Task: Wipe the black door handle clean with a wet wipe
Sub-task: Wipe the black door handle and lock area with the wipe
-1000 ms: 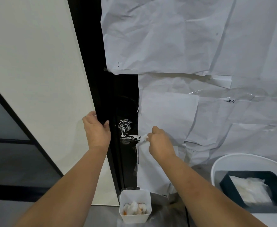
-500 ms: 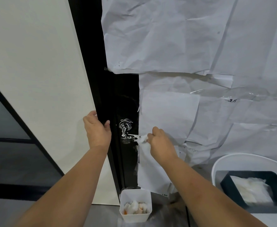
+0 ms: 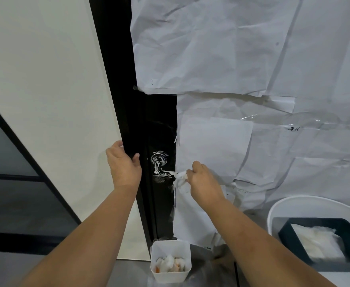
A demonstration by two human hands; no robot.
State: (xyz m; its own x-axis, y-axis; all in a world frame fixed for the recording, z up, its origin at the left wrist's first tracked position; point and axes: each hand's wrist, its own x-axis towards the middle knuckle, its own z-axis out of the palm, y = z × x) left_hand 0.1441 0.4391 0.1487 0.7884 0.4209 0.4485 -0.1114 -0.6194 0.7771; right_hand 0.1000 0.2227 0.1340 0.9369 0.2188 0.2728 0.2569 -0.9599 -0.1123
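Head view: the left hand [image 3: 124, 166] grips the edge of the black door [image 3: 137, 125], fingers curled round it. The right hand [image 3: 203, 181] pinches a crumpled wipe [image 3: 180, 179] against the right end of the handle [image 3: 167, 172], which sits mid-door, smeared white. Creased paper [image 3: 242, 59] covers the wall on the right. Near, a small white bin [image 3: 171, 276] holds used wipes; at the right, a dark tray [image 3: 286, 230] sits in a white tub [image 3: 294, 204].

Black door handle [image 3: 165, 172] — white swirled smears; white wet wipe [image 3: 180, 180]; white paper [image 3: 221, 48].
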